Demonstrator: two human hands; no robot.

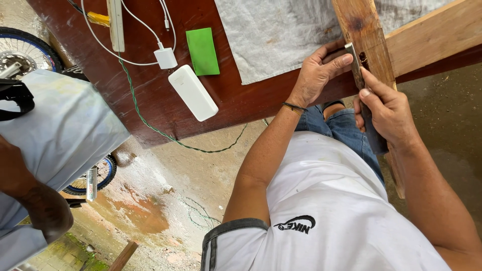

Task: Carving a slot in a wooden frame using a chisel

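Observation:
My right hand (389, 111) grips the dark handle of a chisel (357, 65), whose flat metal blade lies against a wooden plank (362, 27). My left hand (319, 70) rests on the plank beside the blade, fingertips touching the steel near its tip. A dark band circles my left wrist. The plank crosses another wooden beam (434, 35) above a dark red-brown table (150, 100). The chisel's handle end is partly hidden by my right palm.
A grey cloth (281, 35) lies on the table under the planks. To the left are a white power bank (193, 93), a green card (202, 50), a white charger with cables (165, 57) and a power strip (116, 25). Another person (45, 145) stands at left by a bicycle wheel (25, 50).

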